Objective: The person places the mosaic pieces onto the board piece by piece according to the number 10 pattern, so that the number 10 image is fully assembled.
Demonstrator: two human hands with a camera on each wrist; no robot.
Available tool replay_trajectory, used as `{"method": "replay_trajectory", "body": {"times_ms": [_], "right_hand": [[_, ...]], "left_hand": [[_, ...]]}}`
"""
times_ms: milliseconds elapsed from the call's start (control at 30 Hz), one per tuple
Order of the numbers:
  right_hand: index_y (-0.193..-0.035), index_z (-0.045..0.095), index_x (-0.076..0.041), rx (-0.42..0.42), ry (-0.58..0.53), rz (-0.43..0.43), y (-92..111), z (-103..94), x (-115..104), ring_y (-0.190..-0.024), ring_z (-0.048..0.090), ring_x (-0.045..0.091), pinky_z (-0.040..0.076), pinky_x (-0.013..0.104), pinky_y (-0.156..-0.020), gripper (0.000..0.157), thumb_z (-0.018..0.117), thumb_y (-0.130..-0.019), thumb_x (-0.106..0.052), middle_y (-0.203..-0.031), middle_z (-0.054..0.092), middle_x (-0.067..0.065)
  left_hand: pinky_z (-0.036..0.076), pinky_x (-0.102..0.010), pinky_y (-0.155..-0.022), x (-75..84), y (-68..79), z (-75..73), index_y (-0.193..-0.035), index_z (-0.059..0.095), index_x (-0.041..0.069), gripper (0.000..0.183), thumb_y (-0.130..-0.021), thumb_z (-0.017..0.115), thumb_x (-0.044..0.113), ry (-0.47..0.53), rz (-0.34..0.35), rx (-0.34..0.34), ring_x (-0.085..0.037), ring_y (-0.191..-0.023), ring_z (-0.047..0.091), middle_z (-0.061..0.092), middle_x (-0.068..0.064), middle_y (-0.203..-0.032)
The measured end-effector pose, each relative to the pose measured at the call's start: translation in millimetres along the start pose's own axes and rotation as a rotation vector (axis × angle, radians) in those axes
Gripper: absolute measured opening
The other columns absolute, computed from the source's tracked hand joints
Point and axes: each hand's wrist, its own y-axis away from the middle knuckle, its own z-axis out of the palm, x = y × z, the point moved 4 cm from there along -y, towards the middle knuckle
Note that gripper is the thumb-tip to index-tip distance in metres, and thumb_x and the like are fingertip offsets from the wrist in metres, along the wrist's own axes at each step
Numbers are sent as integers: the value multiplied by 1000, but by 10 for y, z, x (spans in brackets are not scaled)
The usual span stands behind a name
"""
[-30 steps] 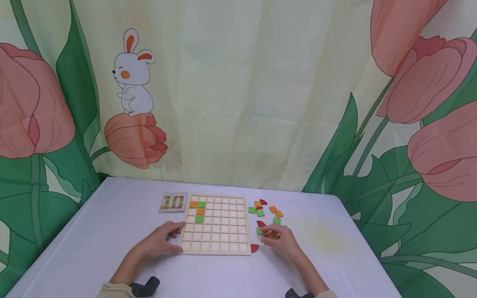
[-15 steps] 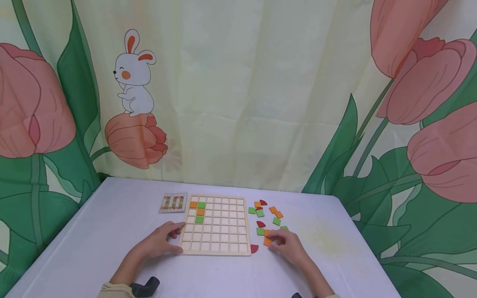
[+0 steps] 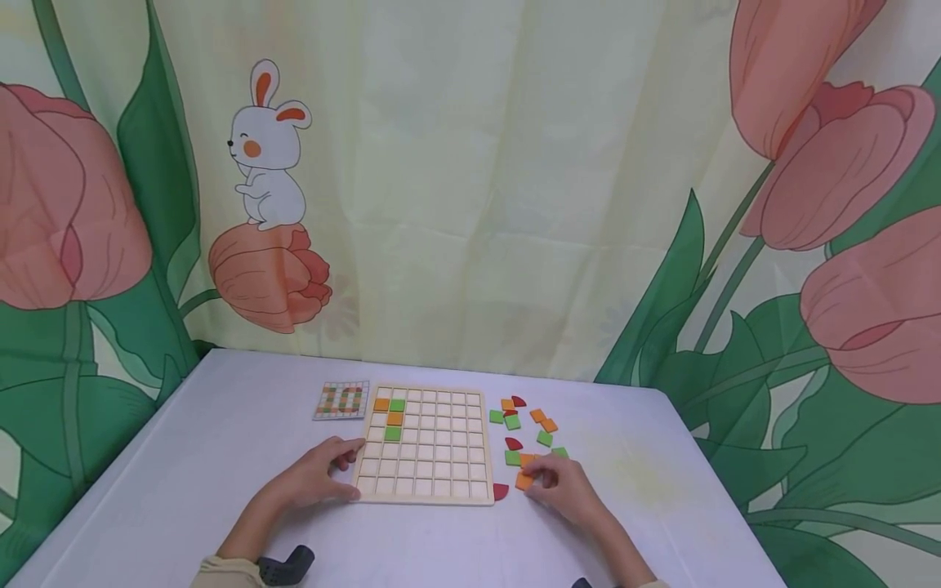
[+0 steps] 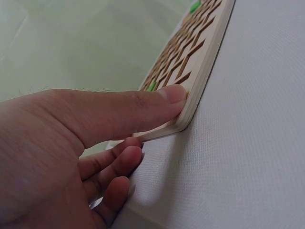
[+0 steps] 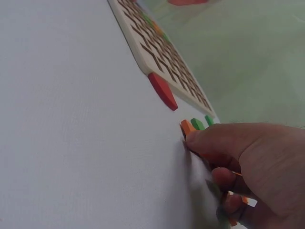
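Note:
A square wooden grid board (image 3: 441, 501) lies on the table, with orange tiles (image 3: 381, 404) and green tiles (image 3: 393, 434) in some upper-left cells. My left hand (image 3: 316, 474) rests at its lower-left edge; in the left wrist view the thumb (image 4: 143, 106) lies straight on the frame by the corner, the lower fingers loosely bent beside it. To the right of the board, my right hand (image 3: 566, 486) pinches an orange square tile (image 3: 524, 481) low at the table. In the right wrist view the thumb presses against that orange tile (image 5: 187, 126), and the index fingertip is hidden.
A small pattern card (image 3: 341, 400) lies left of the board. Loose green (image 3: 544, 438) and orange squares (image 3: 549, 425) are scattered right of it with red quarter-round pieces (image 3: 513, 443). One red piece (image 3: 501, 492) sits right at the board's lower-right corner. A printed curtain (image 3: 470, 204) hangs behind the table.
My right hand has shifted slightly right, uncovering orange tiles, and its fingers have closed on the lower one, which has turned and slid a little nearer. The left hand and board stay put.

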Motion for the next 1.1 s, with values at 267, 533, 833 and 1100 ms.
{"method": "replay_trajectory", "body": {"times_ms": [267,533,833,1100], "right_hand": [[-102,74,-21,-35,-29,-81,-28,32,-117,-84,55,13,47,19,-67,23,79,-79,-23,-98,70,-6],[-101,74,-18,-43,-45,-141,-131,122,-332,-79,54,14,48,20,-64,24,80,-78,-24,-94,69,-4],[-102,74,-19,-70,-62,-174,-223,228,-565,-76,55,12,48,20,-63,23,79,-80,-21,-97,68,-3],[-102,74,-22,-84,-60,-187,-284,304,-716,-76,55,13,49,21,-58,21,77,-81,-21,-98,67,-3]], "left_hand": [[39,-25,-76,2,23,-4,-140,51,8,87,-63,89,21,1,12,-6,-14,-92,46,51,2,-98],[38,-25,-74,7,28,-6,-139,51,8,86,-63,89,21,3,24,-6,-14,-92,46,51,2,-98],[38,-25,-75,38,34,-10,-139,52,8,86,-63,89,21,1,12,3,-14,-91,46,51,2,-97],[39,-26,-76,45,31,-24,-140,51,9,87,-63,89,21,3,14,6,-14,-92,46,51,2,-98]]}}
